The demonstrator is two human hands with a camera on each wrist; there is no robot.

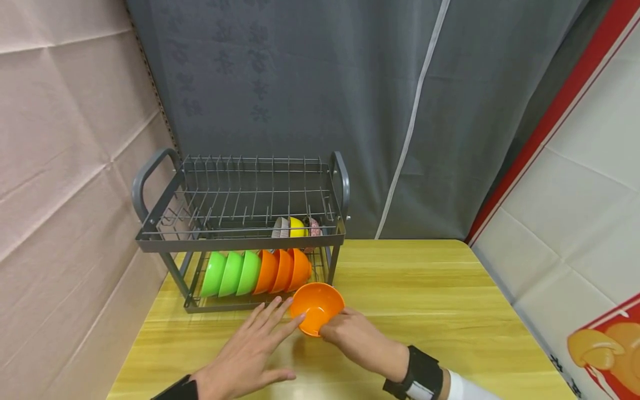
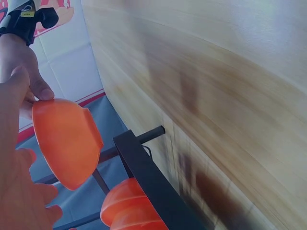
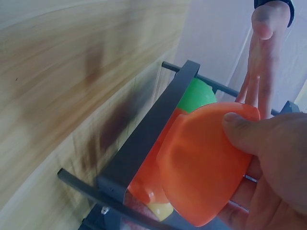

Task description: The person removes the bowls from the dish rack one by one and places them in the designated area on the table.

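The orange bowl (image 1: 318, 300) was found held in the air above the counter (image 1: 425, 311), just before the right front of the dish rack (image 1: 240, 245), tilted with its mouth toward the head camera and bare orange wall showing inside. Of the two hands, the right hand (image 1: 356, 340) pinched the bowl at its rim, thumb laid against the outer wall and the other fingers curled to the far side. The left hand (image 1: 250, 353) held nothing; its fingers were extended and spread, thumb standing apart, with the fingertips close to the bowl's left edge. Whether they touched it could not be determined. On the rack's lower tier (image 1: 225, 307), three green bowls (image 1: 231, 273) and three orange bowls (image 1: 284, 271) stood on edge in one overlapping row, green to the left, each partly covering its neighbour. A pale ribbed item (image 1: 280, 228), a yellow item (image 1: 297, 227) and a pink patterned item (image 1: 314, 228) showed through the upper wires; the level they stood on was hard to make out. In the right wrist view the held bowl hid part of the row. The left wristband (image 1: 180, 390) and the white sleeve (image 1: 467, 387) were cut off by the frame, as was the printed panel (image 1: 607, 344) at far right.
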